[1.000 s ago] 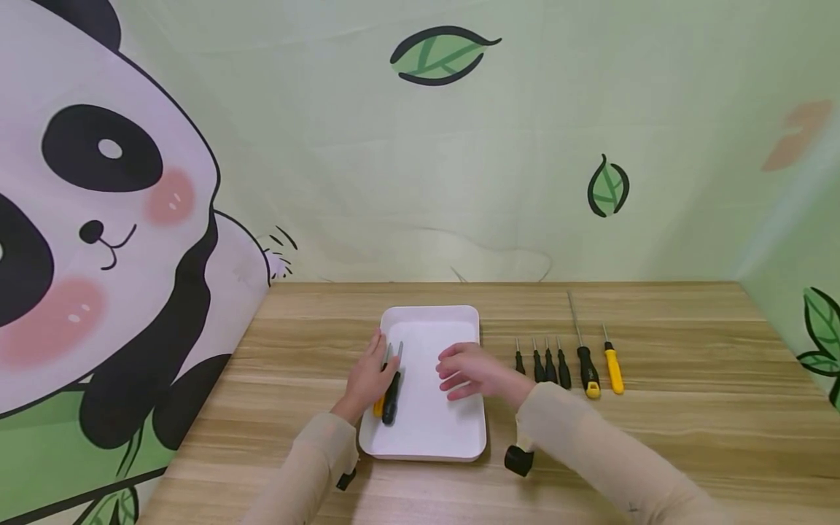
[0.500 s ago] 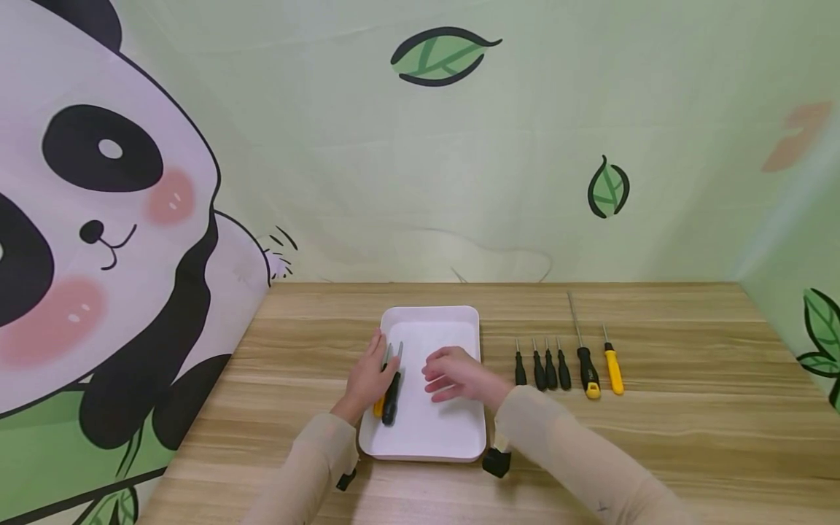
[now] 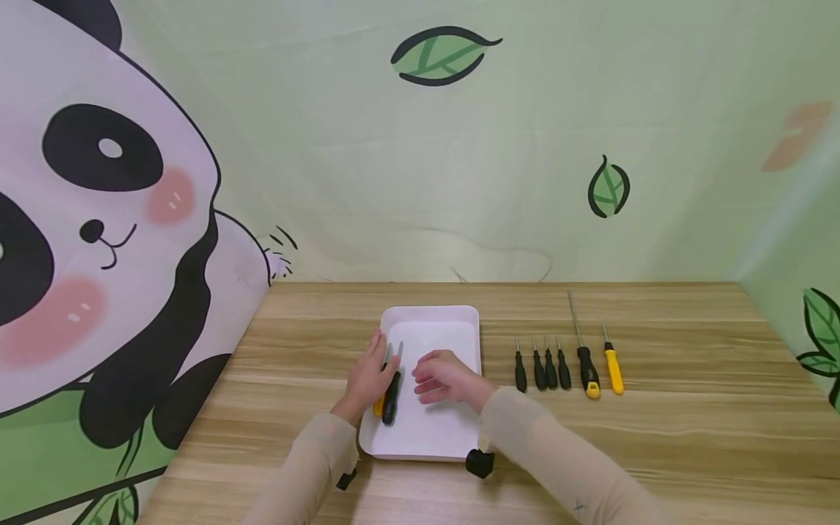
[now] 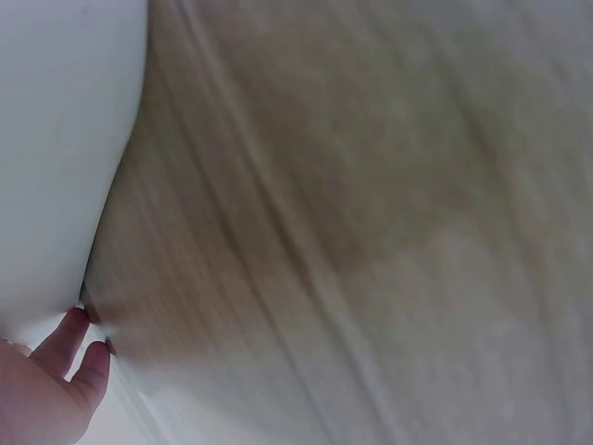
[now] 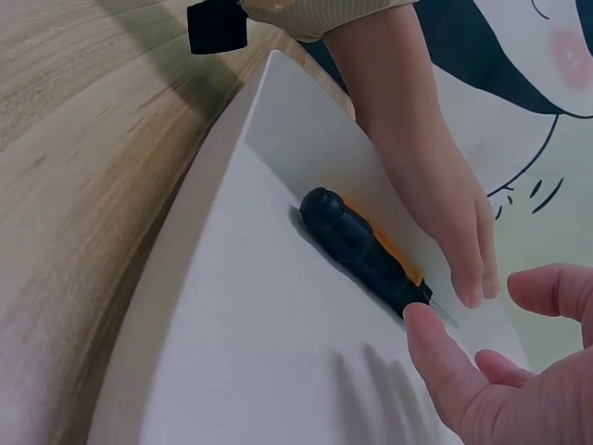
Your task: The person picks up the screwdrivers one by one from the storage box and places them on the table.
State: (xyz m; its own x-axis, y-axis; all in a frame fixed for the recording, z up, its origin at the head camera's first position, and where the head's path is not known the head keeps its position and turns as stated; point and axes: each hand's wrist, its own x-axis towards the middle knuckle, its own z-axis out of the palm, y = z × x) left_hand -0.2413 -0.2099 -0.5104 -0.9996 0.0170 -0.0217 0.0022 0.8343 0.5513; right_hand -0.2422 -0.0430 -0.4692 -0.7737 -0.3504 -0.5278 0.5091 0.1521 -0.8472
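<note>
A white tray (image 3: 426, 437) lies on the wooden table, with two screwdrivers along its left side. One is a black-handled screwdriver (image 3: 391, 399); the yellow-handled screwdriver (image 3: 378, 405) beside it is partly covered by my left hand (image 3: 367, 379). That hand grips the tray's left wall, thumb on the inside and fingers down the outside. In the left wrist view, fingertips (image 4: 74, 324) press at the tray's lower outer edge. My right hand (image 3: 448, 378) hovers over the tray, fingers loosely bent and holding nothing. From the right wrist view, its fingers (image 5: 435, 348) are near the black handle (image 5: 357, 246).
Right of the tray, several small black screwdrivers (image 3: 550, 370) lie in a row. Beyond them are a long black-and-yellow screwdriver (image 3: 586, 368) and a yellow one (image 3: 613, 368). A panda-printed backdrop (image 3: 354, 182) rises behind the table.
My right hand has moved left over the tray, toward the two screwdrivers inside. The left hand, the tray and the screwdrivers have stayed put.
</note>
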